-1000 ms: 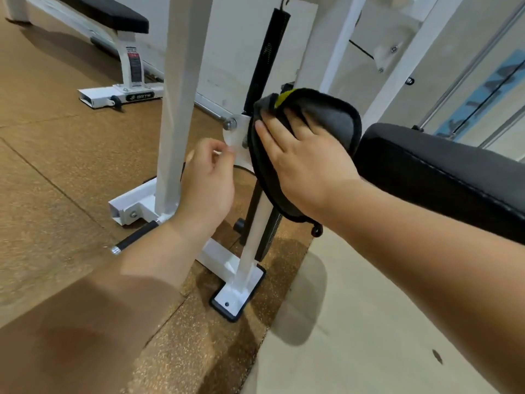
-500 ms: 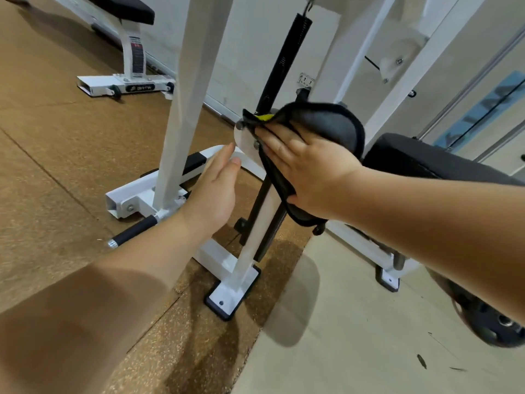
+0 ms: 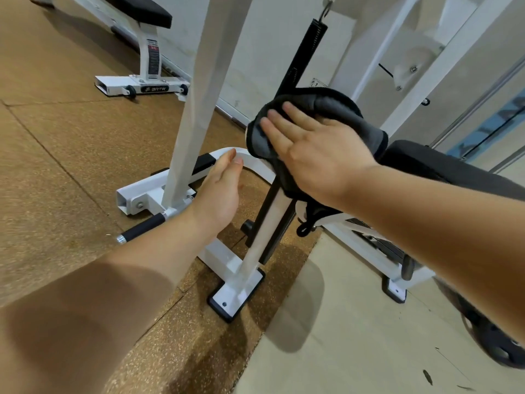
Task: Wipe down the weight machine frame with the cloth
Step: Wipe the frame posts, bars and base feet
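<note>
The white weight machine frame (image 3: 193, 109) rises from a base on the floor, with a slanted white leg (image 3: 261, 240) and a curved white bar (image 3: 250, 157) in the middle. A dark grey cloth (image 3: 335, 109) is draped over the top of the slanted leg. My right hand (image 3: 312, 149) presses flat on the cloth with straight fingers. My left hand (image 3: 221, 189) hovers just left of it with fingers straight, its fingertips at the curved bar. A black spring (image 3: 306, 49) runs up behind the cloth.
A black padded seat (image 3: 443, 169) lies to the right under my right forearm. A white bench with a black pad (image 3: 142, 52) stands at the back left. A black weight plate (image 3: 494, 339) sits low at the right. The floor changes from brown rubber to pale tile.
My left hand has uncurled and dropped from the bracket to the curved bar. My right hand has flattened and moved up with the cloth. The view has shifted right.
</note>
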